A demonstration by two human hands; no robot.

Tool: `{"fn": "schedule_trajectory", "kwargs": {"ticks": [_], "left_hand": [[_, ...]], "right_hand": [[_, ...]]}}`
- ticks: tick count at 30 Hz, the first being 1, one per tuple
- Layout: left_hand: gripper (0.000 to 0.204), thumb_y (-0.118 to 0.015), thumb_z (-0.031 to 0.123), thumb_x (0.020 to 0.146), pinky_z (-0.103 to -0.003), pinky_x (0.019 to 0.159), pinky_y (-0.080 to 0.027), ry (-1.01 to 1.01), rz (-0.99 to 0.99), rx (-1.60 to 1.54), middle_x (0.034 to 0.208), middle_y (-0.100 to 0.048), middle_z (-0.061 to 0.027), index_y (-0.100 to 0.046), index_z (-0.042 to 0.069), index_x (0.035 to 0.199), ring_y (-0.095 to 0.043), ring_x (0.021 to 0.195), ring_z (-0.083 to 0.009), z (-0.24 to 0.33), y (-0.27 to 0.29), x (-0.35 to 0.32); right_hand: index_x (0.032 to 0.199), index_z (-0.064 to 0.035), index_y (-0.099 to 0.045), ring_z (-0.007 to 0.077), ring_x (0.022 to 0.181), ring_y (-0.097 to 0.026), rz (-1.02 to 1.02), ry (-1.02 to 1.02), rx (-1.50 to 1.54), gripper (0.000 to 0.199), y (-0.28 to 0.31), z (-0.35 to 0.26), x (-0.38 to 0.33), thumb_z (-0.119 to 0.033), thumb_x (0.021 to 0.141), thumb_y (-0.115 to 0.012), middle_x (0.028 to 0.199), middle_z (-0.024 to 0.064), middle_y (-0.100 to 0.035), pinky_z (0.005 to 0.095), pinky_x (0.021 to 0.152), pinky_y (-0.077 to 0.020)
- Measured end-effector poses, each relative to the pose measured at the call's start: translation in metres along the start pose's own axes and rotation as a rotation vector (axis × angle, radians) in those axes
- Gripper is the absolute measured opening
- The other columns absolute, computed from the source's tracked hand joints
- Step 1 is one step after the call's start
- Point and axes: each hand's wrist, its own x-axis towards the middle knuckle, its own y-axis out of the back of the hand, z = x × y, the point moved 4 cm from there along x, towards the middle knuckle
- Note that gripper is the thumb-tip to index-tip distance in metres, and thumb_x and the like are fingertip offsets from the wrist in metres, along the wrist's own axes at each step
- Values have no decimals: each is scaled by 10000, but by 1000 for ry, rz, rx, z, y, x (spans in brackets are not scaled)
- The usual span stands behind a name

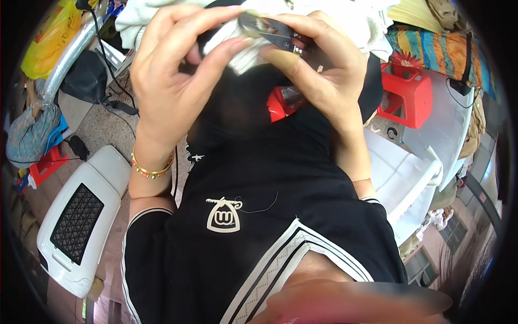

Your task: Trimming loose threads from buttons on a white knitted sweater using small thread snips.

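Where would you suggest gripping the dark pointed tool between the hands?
Probably take the dark pointed tool by its broader end, from the right, where the right hand is; its narrow tip points left, toward the left hand.

Note the black shirt (178, 256) with black-striped white neckline trim (264, 275). Compare the white cloth (242, 60), red plastic stool (418, 100) and yellow bag (49, 43).
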Motion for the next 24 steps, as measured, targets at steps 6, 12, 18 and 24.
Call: {"fn": "schedule_trajectory", "kwargs": {"ticks": [6, 12, 18, 24], "left_hand": [[346, -796, -2, 757, -196, 601, -437, -66, -3, -38, 962, -605, -46, -745, 52, 1094, -526, 718, -72, 0, 4, 0], [281, -803, -8, 739, -225, 600, -463, -193, 25, 166, 896, -603, -62, -760, 51, 1010, -573, 720, -107, 10, 5, 9], [208, -799, -21, 738, -246, 617, -471, -312, 45, 205, 876, -599, -58, -748, 37, 931, -586, 712, -131, 13, 2, 15], [168, -766, -17, 786, -273, 719, -503, -377, 92, 228, 984, -618, -98, -709, 24, 938, -627, 813, -192, 8, -1, 16]], "right_hand": [[1066, 45, -694, 92, 732, -534, 70, 45, 59, 389, -5, 4, 2, 0, 712, -849, 850, 36, -642, 231, 641, -418], [1130, -6, -695, 57, 708, -544, 19, -290, 214, 362, -1, -7, 5, -41, 790, -813, 865, 37, -638, 199, 589, -414], [1108, 6, -691, 34, 726, -554, 114, -291, 334, 307, -4, -3, 5, -34, 820, -790, 910, 22, -671, 186, 615, -431], [1058, 23, -700, 47, 683, -541, 80, -267, 388, 203, -4, 0, 11, -14, 861, -733, 841, 27, -659, 197, 582, -418]]}}
